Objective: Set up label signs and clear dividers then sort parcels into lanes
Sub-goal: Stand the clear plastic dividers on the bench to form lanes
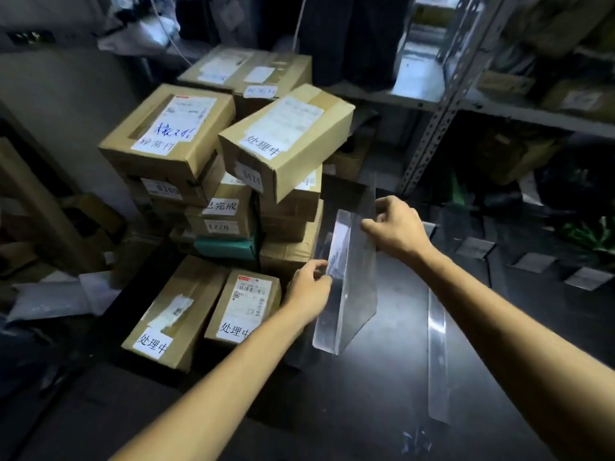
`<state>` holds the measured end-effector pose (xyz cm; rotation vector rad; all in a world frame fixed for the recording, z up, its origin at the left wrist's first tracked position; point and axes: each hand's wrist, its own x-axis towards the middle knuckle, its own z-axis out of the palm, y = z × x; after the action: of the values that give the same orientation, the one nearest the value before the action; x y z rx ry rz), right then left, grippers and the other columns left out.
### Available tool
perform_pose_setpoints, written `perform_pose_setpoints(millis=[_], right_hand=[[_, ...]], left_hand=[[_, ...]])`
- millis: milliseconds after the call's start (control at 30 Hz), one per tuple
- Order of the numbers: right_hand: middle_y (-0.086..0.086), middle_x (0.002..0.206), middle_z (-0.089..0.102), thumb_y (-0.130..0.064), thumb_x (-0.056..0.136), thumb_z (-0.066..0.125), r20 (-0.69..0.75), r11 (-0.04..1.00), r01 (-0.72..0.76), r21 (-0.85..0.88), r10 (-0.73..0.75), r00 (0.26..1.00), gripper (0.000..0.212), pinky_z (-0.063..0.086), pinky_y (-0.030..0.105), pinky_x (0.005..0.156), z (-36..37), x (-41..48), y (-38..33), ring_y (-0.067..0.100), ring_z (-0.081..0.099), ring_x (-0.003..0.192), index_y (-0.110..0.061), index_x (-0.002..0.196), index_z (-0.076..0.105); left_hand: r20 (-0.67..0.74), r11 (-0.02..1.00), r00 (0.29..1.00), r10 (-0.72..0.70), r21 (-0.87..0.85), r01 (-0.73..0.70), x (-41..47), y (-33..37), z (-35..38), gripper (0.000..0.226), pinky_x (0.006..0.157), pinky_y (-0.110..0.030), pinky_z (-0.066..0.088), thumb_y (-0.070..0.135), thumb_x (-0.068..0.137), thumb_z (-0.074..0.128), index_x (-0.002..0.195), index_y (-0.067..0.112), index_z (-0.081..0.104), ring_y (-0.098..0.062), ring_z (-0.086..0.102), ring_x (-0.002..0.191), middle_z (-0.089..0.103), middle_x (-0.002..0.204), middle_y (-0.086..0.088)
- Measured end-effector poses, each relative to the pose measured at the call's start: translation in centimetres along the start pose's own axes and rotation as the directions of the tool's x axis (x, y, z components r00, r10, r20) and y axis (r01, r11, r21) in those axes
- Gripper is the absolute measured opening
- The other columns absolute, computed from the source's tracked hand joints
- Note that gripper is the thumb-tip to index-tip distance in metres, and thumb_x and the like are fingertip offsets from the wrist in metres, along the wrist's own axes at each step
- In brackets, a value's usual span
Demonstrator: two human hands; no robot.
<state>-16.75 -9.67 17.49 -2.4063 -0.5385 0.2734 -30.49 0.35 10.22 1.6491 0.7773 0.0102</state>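
At the dark desk (382, 394), just right of the parcel stack (166, 134), a clear divider (352, 277) is apparently being placed. Left hand (309, 291) and right hand (399, 227) pinch its edges with curled fingers. Next, probably: stand it square.

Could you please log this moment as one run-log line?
phase: divider setup | clear divider: held over table | left hand: grips base flange | right hand: pinches top edge | second divider: right | parcels: stacked left
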Motion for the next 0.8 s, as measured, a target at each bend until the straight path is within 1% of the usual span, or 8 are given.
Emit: perform_pose_setpoints(millis=[67, 200, 267, 400, 500, 567, 700, 800], right_hand=[[0.008, 0.088, 0.072, -0.022, 0.081, 0.060, -0.038, 0.997, -0.011, 0.070, 0.013, 0.999, 0.041, 0.058, 0.042, 0.080, -3.1, -1.2, 0.6, 0.026, 0.070, 0.085, -0.011, 0.120, 0.061], [0.009, 0.100, 0.070, -0.028, 0.083, 0.062, -0.096, 0.995, -0.010, 0.099, 0.020, 0.995, 0.041, 0.053, 0.039, 0.086, -8.9, -3.5, 3.3, 0.026, 0.065, 0.096, -0.010, 0.120, 0.055], [0.005, 0.091, 0.064, -0.025, 0.085, 0.061, -0.060, 0.989, -0.016, 0.150, 0.025, 0.998, 0.036, 0.053, 0.035, 0.074, -11.5, -4.3, 5.2, 0.023, 0.062, 0.085, -0.010, 0.115, 0.048], [0.003, 0.085, 0.051, -0.021, 0.087, 0.060, 0.004, 0.961, -0.071, 0.267, 0.073, 0.997, 0.029, 0.049, 0.022, 0.045, -16.6, -7.1, 10.9, 0.013, 0.053, 0.065, -0.011, 0.104, 0.040], [0.003, 0.089, 0.055, -0.023, 0.086, 0.060, -0.064, 0.961, -0.105, 0.257, 0.126, 0.990, 0.027, 0.048, 0.024, 0.045, -19.3, -8.9, 15.6, 0.015, 0.056, 0.065, -0.013, 0.101, 0.039], [0.007, 0.093, 0.061, -0.023, 0.085, 0.059, -0.084, 0.971, -0.132, 0.200, 0.151, 0.985, 0.034, 0.052, 0.033, 0.059, -20.8, -9.7, 18.7, 0.020, 0.059, 0.073, -0.011, 0.111, 0.041], [0.008, 0.091, 0.071, -0.022, 0.084, 0.058, -0.100, 0.972, -0.193, 0.134, 0.207, 0.973, 0.043, 0.055, 0.037, 0.077, -22.6, -10.5, 23.8, 0.024, 0.066, 0.087, -0.008, 0.124, 0.052], [-0.001, 0.084, 0.067, -0.021, 0.084, 0.060, -0.161, 0.979, -0.177, 0.105, 0.192, 0.968, 0.030, 0.045, 0.030, 0.074, -22.6, -10.6, 26.9, 0.019, 0.064, 0.087, -0.014, 0.114, 0.059]], left_hand=[[0.023, 1.000, 1.000, 0.010, 0.015, -0.011, -1.1, 1.7, 1.9, 0.040, 0.094, -0.040, 0.050, 0.006, 0.095, 0.046, 0.133, 0.016, 0.053, -0.032, 0.058, 0.114, 0.059, 0.128, -0.012], [0.096, 0.999, 0.994, 0.050, 0.004, -0.050, -3.1, 4.5, 7.0, 0.052, 0.076, -0.041, 0.051, -0.005, 0.094, 0.039, 0.143, 0.014, 0.039, -0.038, 0.062, 0.096, 0.065, 0.100, -0.015], [0.140, 0.999, 0.989, 0.048, -0.023, -0.045, -4.5, 5.7, 9.8, 0.060, 0.069, -0.039, 0.054, -0.009, 0.093, 0.037, 0.148, 0.016, 0.031, -0.037, 0.064, 0.085, 0.063, 0.083, -0.007], [0.196, 1.000, 0.981, 0.010, 0.021, -0.014, -8.0, 7.4, 16.4, 0.066, 0.047, -0.021, 0.040, -0.001, 0.091, 0.038, 0.151, 0.025, 0.029, -0.010, 0.055, 0.059, 0.063, 0.071, 0.004], [0.241, 1.000, 0.970, 0.006, 0.007, -0.008, -10.0, 8.2, 21.4, 0.066, 0.064, -0.026, 0.048, 0.002, 0.093, 0.042, 0.153, 0.025, 0.025, -0.021, 0.065, 0.085, 0.071, 0.103, -0.009], [0.251, 1.000, 0.968, -0.013, -0.001, 0.013, -10.9, 8.7, 24.6, 0.066, 0.065, -0.025, 0.050, 0.004, 0.095, 0.042, 0.153, 0.027, 0.024, -0.025, 0.067, 0.094, 0.065, 0.123, -0.015], [0.267, 0.990, 0.958, -0.100, -0.069, 0.123, -11.7, 8.2, 29.5, 0.068, 0.040, -0.021, 0.047, 0.000, 0.093, 0.037, 0.152, 0.030, 0.024, -0.013, 0.063, 0.047, 0.070, 0.098, -0.013], [0.296, 0.990, 0.946, -0.132, -0.012, 0.142, -10.3, 6.9, 32.5, 0.061, 0.056, -0.023, 0.050, 0.001, 0.093, 0.035, 0.149, 0.025, 0.032, -0.013, 0.062, 0.062, 0.068, 0.106, -0.013]])
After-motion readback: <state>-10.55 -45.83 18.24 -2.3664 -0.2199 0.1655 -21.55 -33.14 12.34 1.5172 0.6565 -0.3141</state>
